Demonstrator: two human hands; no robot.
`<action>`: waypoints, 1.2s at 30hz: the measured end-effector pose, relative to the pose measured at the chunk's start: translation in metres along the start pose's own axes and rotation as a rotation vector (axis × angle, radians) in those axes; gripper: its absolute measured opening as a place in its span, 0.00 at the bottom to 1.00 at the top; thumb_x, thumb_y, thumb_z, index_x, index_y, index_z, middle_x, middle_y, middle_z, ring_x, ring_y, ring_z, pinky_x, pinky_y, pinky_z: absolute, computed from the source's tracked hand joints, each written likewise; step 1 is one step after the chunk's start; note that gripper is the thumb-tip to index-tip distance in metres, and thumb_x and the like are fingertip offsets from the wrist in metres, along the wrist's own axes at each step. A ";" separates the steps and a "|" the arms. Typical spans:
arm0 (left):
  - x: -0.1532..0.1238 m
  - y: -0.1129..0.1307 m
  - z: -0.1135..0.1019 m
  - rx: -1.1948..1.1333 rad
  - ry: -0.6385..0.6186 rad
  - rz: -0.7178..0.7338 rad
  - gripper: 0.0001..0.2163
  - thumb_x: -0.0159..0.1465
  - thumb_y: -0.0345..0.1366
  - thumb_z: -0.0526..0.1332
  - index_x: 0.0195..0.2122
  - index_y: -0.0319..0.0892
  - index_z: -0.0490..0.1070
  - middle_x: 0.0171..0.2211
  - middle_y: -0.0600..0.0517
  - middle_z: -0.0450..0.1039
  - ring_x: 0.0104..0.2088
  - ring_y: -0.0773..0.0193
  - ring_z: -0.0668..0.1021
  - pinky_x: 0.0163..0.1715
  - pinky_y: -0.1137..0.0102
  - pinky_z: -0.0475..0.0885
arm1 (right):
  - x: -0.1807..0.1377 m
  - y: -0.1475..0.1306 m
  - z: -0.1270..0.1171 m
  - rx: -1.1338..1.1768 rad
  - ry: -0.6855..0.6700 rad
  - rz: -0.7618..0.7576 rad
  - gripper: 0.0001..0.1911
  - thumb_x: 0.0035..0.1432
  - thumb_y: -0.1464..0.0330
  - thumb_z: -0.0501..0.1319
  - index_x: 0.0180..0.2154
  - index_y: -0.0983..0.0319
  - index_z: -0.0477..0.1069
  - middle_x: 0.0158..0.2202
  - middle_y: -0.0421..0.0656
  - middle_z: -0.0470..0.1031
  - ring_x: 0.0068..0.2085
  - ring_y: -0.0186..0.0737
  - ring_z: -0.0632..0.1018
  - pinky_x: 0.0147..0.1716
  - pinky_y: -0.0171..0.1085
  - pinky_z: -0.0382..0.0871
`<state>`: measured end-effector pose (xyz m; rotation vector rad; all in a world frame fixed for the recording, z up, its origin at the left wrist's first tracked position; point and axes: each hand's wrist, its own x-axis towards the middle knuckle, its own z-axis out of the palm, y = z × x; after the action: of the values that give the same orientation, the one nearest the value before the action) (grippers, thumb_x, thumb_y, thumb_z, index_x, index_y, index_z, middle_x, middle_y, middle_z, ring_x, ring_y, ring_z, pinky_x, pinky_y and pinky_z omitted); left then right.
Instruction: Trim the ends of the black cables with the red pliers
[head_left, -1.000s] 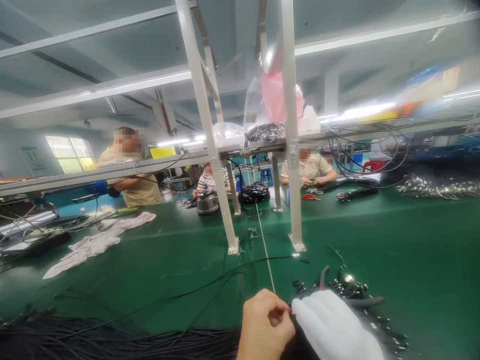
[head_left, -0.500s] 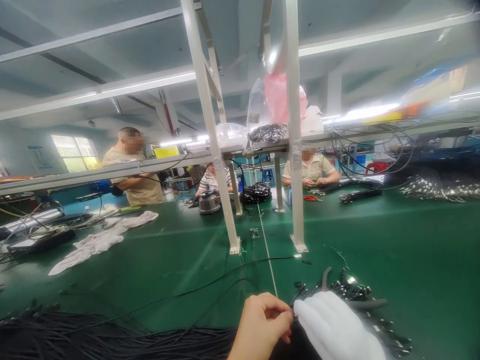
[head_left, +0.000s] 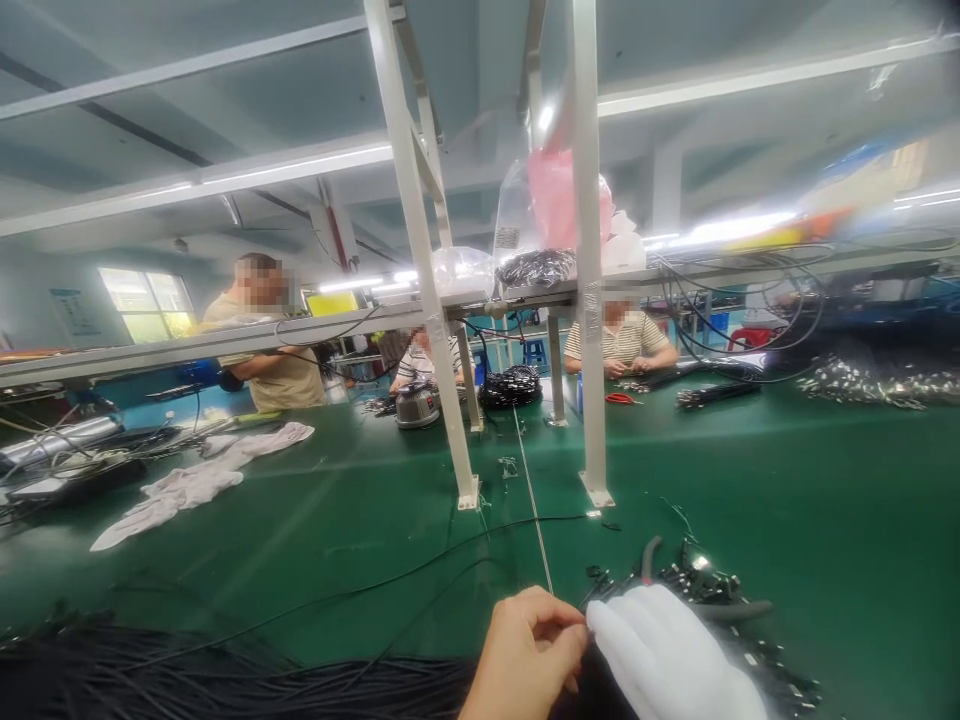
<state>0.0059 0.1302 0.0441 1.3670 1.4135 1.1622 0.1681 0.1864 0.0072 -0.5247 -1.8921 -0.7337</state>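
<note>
My bare left hand [head_left: 525,645] is closed in a pinch, thumb against forefinger, low in the middle of the view. Its fingertips meet those of my right hand [head_left: 667,650], which wears a white glove and has its fingers pressed together. Whatever lies between the fingertips is too small and covered to make out. Beside the gloved hand, two dark curved handles of a plier-like tool [head_left: 731,610] stick out. Around it lies a heap of black cable ends with shiny metal connectors [head_left: 757,655]. A thick bundle of black cables [head_left: 225,665] spreads leftward along the near edge.
A single black cable [head_left: 420,570] crosses the green table [head_left: 315,520]. White shelf posts [head_left: 592,400] stand ahead. White cloth [head_left: 195,485] lies left. Farther off are a grey round device [head_left: 418,408], a cable coil [head_left: 512,386], red-handled tool [head_left: 621,398] and several people.
</note>
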 end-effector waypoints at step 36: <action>0.000 -0.001 0.006 0.029 0.056 -0.072 0.10 0.49 0.33 0.54 0.26 0.37 0.74 0.19 0.54 0.68 0.16 0.69 0.67 0.17 0.72 0.61 | -0.004 0.000 -0.013 0.108 -0.133 0.108 0.13 0.65 0.61 0.58 0.47 0.59 0.72 0.45 0.45 0.75 0.41 0.38 0.77 0.41 0.42 0.73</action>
<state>0.0113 0.1310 0.0419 1.3013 1.5122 1.1444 0.1782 0.1772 0.0076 -0.6142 -1.9974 -0.5341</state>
